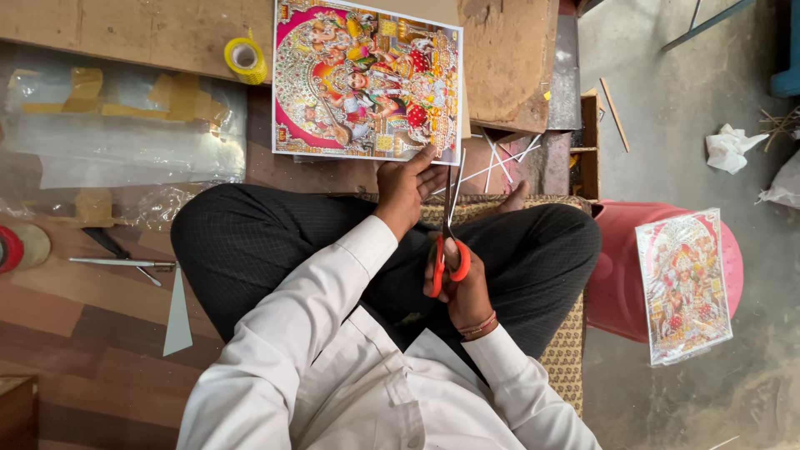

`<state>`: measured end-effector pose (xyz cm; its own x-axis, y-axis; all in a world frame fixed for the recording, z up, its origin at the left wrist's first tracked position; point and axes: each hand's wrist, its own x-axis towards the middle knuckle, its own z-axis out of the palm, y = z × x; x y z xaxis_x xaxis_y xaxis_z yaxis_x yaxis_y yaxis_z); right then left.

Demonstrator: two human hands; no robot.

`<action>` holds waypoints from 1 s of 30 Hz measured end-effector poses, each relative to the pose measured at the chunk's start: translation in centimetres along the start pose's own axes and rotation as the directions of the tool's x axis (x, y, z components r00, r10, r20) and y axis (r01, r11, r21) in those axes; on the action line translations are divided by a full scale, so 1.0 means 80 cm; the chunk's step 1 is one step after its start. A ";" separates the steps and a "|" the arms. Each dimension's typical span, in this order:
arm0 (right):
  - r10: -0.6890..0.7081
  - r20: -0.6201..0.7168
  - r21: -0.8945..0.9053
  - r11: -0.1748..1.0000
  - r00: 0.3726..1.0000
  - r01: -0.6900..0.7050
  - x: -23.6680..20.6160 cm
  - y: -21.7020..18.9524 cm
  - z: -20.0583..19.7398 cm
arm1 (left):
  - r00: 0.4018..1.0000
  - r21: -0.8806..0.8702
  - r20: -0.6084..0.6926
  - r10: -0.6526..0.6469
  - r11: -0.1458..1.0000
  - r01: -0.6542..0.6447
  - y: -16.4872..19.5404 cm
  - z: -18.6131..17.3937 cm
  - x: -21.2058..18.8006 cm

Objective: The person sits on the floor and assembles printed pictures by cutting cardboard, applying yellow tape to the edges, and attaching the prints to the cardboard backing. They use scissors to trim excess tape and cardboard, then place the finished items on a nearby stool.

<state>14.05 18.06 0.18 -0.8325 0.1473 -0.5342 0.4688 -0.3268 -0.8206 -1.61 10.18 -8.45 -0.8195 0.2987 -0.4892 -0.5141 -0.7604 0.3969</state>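
Surface: a worn wooden board [133, 29] lies ahead of the hands, its top scuffed and stained; to the left of the hands the floor [92, 333] is plank-patterned in brown shades; to the right it turns to rough grey concrete [667, 100].
Seat: the person sits cross-legged in dark trousers on a patterned woven mat [571, 350].
Left hand [404, 187]: grasping the lower edge of the print [367, 79], thumb on top.
Print: a glossy rectangular sheet, bright pink and gold, lying just ahead of both hands on the board.
Right hand [462, 287]: fingers through the orange loops of the scissors [450, 242]; the slim steel blades point at the print's right corner.
Left side: crinkled clear plastic [125, 125] with yellow tape strips; a yellow tape roll [244, 58] above it.
Right side: a pink plastic stool [625, 275] bearing another print in a clear sleeve [683, 287]; crumpled white paper [729, 148] well beyond.
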 end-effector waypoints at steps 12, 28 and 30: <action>-0.023 -0.033 -0.082 0.996 0.999 0.020 0.005 0.001 0.002 | 1.000 0.024 0.011 -0.016 1.000 0.016 0.000 -0.020 -0.021; -0.052 -0.079 -0.080 0.996 0.996 0.045 0.004 0.012 -0.004 | 1.000 0.127 0.010 0.019 0.992 -0.020 -0.005 -0.009 -0.036; -0.040 -0.085 -0.085 0.996 0.996 0.032 0.004 0.013 -0.005 | 1.000 0.131 0.011 0.019 0.991 -0.020 -0.004 -0.008 -0.038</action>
<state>14.39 18.14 -0.89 -0.8221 0.2392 -0.5167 0.4651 -0.2415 -0.8517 1.21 9.15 -7.64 -0.8317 0.2903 -0.4732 -0.5261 -0.6841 0.5051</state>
